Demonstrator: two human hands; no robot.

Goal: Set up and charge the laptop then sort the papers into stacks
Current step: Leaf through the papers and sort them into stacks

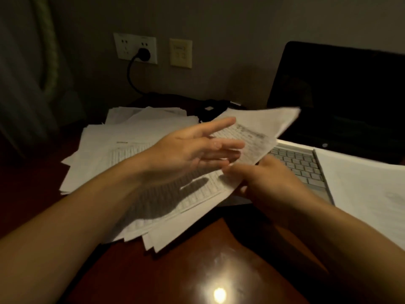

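Left hand [192,150]: open, fingers spread flat over the papers.
Right hand [269,181]: pinching the near edge of a lifted white printed sheet [258,128].
Dark red wooden desk [197,270]: shiny, under it all.
Messy white paper pile [122,154]: lies left of the laptop.
Open silver laptop with black screen [337,93]: on the right, screen dark.
Black plug [143,54]: in the white wall socket [122,46].

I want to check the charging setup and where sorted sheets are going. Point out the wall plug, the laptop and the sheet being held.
wall plug [143,54]: head view, on the black plug body in the socket.
laptop [294,164]: head view, on the keyboard.
held sheet [260,126]: head view, on its raised middle.
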